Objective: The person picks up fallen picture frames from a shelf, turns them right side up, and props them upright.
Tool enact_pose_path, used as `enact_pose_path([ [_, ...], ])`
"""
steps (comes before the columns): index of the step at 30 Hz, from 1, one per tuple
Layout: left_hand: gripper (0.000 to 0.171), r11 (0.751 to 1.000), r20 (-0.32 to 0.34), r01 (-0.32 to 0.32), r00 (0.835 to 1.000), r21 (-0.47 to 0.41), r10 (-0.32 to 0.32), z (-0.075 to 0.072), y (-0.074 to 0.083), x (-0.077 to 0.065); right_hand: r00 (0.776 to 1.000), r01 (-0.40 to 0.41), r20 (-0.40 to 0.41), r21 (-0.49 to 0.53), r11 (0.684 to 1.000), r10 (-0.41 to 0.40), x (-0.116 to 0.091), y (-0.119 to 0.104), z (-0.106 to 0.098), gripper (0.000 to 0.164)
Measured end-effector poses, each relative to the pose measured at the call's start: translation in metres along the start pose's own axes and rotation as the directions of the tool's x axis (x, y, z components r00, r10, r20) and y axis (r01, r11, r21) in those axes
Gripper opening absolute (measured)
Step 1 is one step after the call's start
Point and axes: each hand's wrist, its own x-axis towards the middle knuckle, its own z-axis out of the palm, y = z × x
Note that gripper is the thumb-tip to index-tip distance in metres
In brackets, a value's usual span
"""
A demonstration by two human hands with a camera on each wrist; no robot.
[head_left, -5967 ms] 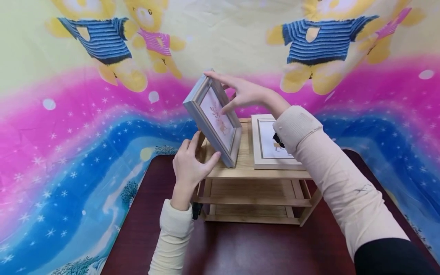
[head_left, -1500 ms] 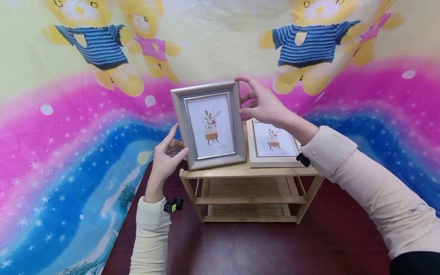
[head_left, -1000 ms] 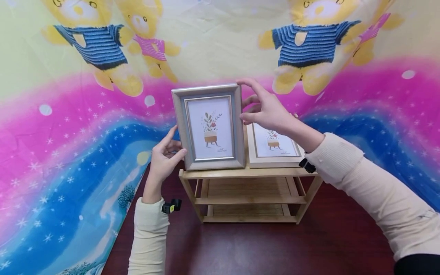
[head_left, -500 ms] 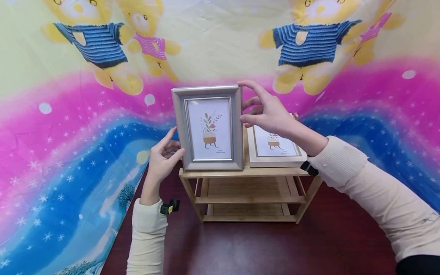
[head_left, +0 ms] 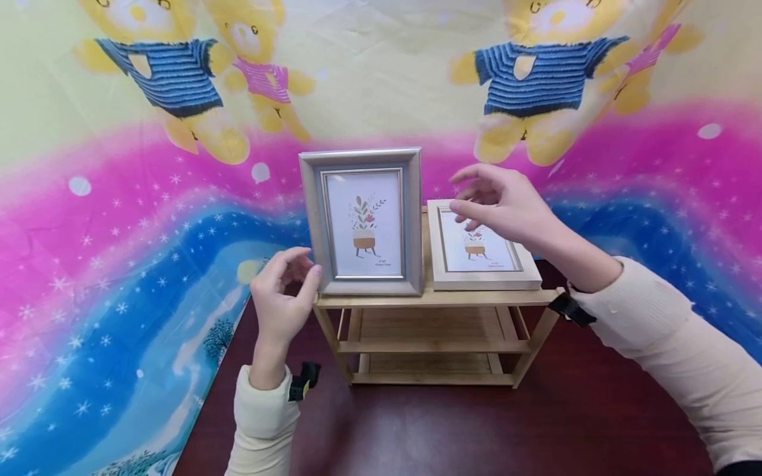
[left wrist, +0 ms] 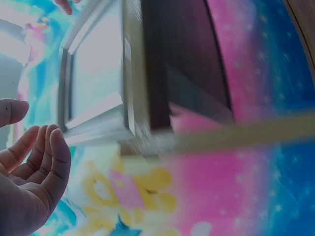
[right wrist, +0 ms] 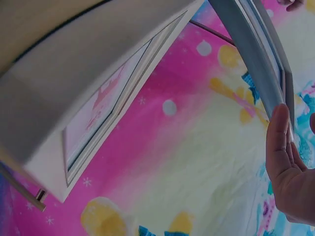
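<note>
2 edges are set close to the front of the top shelf of the 3-tier wooden rack (head_left: 433, 346): the bottom of the silver-gray picture frame (head_left: 362, 218), stood upright at the left end, and the near side of the cream picture frame (head_left: 478, 246), laid face up at the right. A narrow gap is left between the 2 frames, and a wide span of dark red tabletop (head_left: 446, 426) is seen before the rack.

The left hand (head_left: 282, 295) is held just beside the gray frame's left edge, fingers loosely bent — nothing is gripped, though contact by the fingertips cannot be told. The right hand (head_left: 508, 200) is raised over the cream frame, its relaxed, curved fingers pointed toward the gray frame but parted from its right edge; nothing is held.

Beneath each potted-plant print (head_left: 364, 233), a small caption (head_left: 383, 263) is printed — too small to be read.
</note>
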Motion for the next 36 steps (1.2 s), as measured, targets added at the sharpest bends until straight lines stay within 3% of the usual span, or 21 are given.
enact_pose_path([
  [7, 0.013, 0.998, 0.039, -0.061, 0.997, -0.035, 0.062, 0.021, 0.022, -0.008, 1.0, 0.006, 0.018, -0.053, 0.999, -0.006, -0.026, 0.007, -0.017, 0.021],
  [16, 0.016, 0.997, 0.09, -0.027, 0.995, -0.071, 0.033, 0.046, 0.04, -0.021, 0.999, -0.039, 0.019, -0.047, 0.998, 0.04, -0.054, 0.02, -0.033, 0.014],
  [23, 0.022, 0.993, 0.144, -0.046, 0.988, -0.107, 0.061, 0.067, 0.049, -0.024, 0.998, -0.067, 0.001, -0.051, 0.996, 0.067, -0.067, 0.035, -0.041, 0.008],
  [26, 0.036, 0.988, 0.243, 0.009, 0.969, -0.151, 0.029, 0.077, 0.054, -0.025, 0.996, -0.089, -0.003, -0.054, 0.995, 0.089, -0.066, 0.041, -0.044, 0.013],
  [29, 0.056, 0.983, 0.369, 0.105, 0.928, -0.148, -0.043, 0.088, 0.062, -0.026, 0.992, -0.124, 0.003, -0.085, 0.989, 0.124, -0.062, 0.049, -0.046, 0.024],
  [33, 0.078, 0.986, 0.467, 0.168, 0.871, 0.001, -0.149, 0.107, 0.073, -0.027, 0.98, -0.193, 0.01, -0.142, 0.971, 0.197, -0.056, 0.061, -0.05, 0.042],
  [36, 0.086, 0.98, 0.489, 0.113, 0.853, 0.166, -0.181, 0.124, 0.078, -0.026, 0.971, -0.231, 0.013, -0.173, 0.957, 0.237, -0.05, 0.074, -0.053, 0.051],
])
